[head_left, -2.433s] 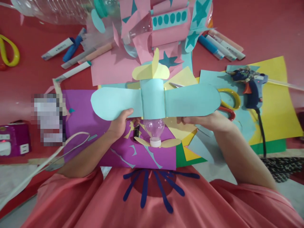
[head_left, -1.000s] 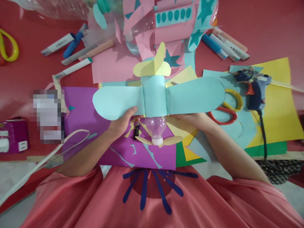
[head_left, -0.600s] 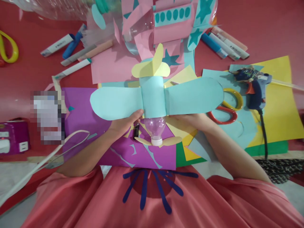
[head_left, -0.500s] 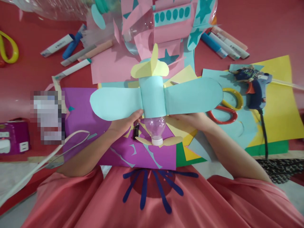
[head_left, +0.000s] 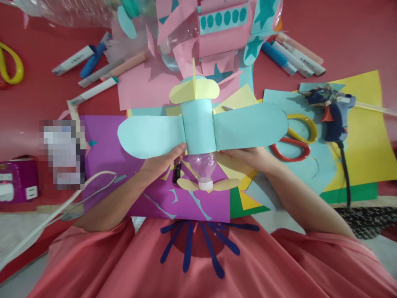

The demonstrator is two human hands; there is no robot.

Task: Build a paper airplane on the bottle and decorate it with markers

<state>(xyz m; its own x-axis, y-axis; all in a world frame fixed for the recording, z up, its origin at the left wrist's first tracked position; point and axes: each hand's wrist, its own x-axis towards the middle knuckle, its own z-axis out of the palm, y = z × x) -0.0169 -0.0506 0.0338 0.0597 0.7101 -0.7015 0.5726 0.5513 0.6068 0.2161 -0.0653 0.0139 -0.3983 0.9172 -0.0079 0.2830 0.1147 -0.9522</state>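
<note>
A toy airplane (head_left: 198, 126) made from a plastic bottle and light-blue paper is held level between my hands. Its white cap (head_left: 205, 184) and a pale paper propeller (head_left: 225, 185) point toward me, while a yellow tail (head_left: 194, 90) stands at the far end. My left hand (head_left: 169, 160) grips it beside the body under one wing, thumb on the near edge. Under the other wing is my right hand (head_left: 248, 157), with its fingertips mostly hidden by the paper. A small black object (head_left: 177, 171) shows below my left fingers.
Red-and-yellow-handled scissors (head_left: 294, 149) and a corded glue gun (head_left: 336, 116) lie at right on coloured paper. Markers (head_left: 99, 85) lie on both sides. A pink-papered bottle craft (head_left: 223, 41) stands behind. At left are a blurred-out item (head_left: 63, 153) and a white cable (head_left: 71, 194).
The airplane has turned slightly, so its yellow upright tail fin now appears nearly edge-on. Both hands keep their hold in almost the same place.
</note>
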